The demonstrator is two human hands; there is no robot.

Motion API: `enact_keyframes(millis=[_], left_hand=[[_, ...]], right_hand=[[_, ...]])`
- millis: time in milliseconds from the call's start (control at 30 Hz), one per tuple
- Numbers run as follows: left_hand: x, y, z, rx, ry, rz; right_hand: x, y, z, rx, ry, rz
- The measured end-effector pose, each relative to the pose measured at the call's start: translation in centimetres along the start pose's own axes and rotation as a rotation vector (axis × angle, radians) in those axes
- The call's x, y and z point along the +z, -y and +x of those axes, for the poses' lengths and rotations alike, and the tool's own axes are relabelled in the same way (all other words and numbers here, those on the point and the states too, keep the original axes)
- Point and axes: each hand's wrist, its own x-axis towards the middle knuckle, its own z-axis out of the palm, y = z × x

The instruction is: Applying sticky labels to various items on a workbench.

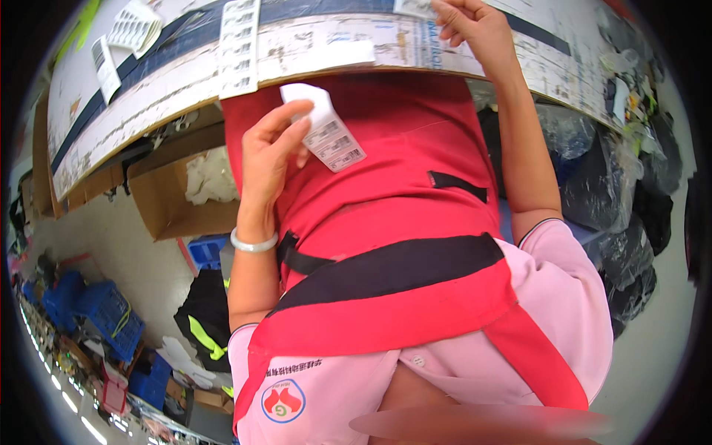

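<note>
This appears to be a factory workshop: a worn tabletop is carrying label strips, while blue crates, a carton and plastic bags are standing around.

The worktop is scuffed white, crossed by a dark blue band. At left lie a curled label sheet and narrow label strip. A long label strip reaches the near edge, left of a white paper strip.

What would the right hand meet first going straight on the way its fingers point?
Probably the white label at the picture's top edge, just left of the right hand; depth is unclear, and they may already touch.
</note>
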Motion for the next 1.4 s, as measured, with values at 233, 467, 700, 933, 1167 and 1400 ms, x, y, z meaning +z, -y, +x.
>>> enact_keyframes(millis=[233,467,700,933,1167,1400], left_hand=[[0.4,-0.1,0.2,0.030,0.051,-0.117],[1.0,-0.4,0.5,0.001,0.076,-0.082],[0.8,0.0,0.9,0.106,0.039,-0.041],[0.2,0.1,0.4,0.142,0.068,0.082],[0.1,0.7,0.7,0.123,0.132,0.063],[-0.2,0.3,1.0,0.043,0.195,-0.013]], right_hand=[[-6.0,-5.5,3.5,-0.041,-0.432,-0.747],[-1.2,-0.5,-1.5,-0.236,-0.168,-0.642],[9.7,1.2,-7.6,0.176,0.693,0.068],[11.3,2.1,-8.1,-0.003,0.482,0.133],[11.2,0.9,-7.7,-0.302,0.420,-0.125],[9.9,2.1,-5.0,-0.089,0.274,-0.072]])
